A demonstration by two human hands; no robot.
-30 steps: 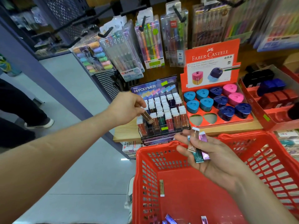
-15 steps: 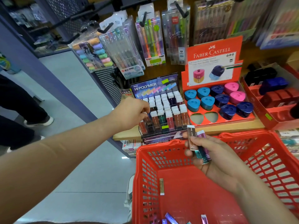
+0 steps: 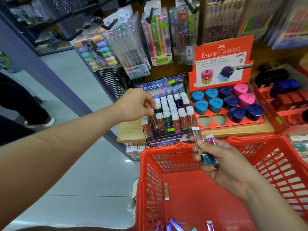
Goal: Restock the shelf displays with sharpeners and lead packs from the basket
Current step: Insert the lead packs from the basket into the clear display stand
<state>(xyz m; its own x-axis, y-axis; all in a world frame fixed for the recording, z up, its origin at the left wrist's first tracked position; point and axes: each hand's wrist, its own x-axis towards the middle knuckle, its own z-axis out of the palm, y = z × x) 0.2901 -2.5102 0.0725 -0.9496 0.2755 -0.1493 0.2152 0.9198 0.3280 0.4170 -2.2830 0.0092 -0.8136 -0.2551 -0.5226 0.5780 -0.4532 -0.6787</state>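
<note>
Lead packs are what both hands hold on my feed. The left hand reaches over the front left corner of the lead display with its fingers curled down. It pinches a brown lead pack near its white cap. That pack is tilted, with its lower end down among the front-row packs, and I cannot tell whether it sits in a slot.

The right hand hovers over the far end of the red basket, palm up, fingers wrapped round a small bunch of packs. I make out a brown one in front, with a purple one and a teal one behind it.

The display stands on the wooden shelf, just left of the red sharpener box. In the box I see sharpeners in light blue, navy and pink, and two triangular slots at the front left that show grey. A second red tray with dark blue, black and red items sits further right.

On the basket floor a single loose pack lies near the left wall, and a few purple packs lie at the near edge. Pen packs hang on hooks above the shelf. At far left I see a dark trouser leg and a shoe on the grey floor.
</note>
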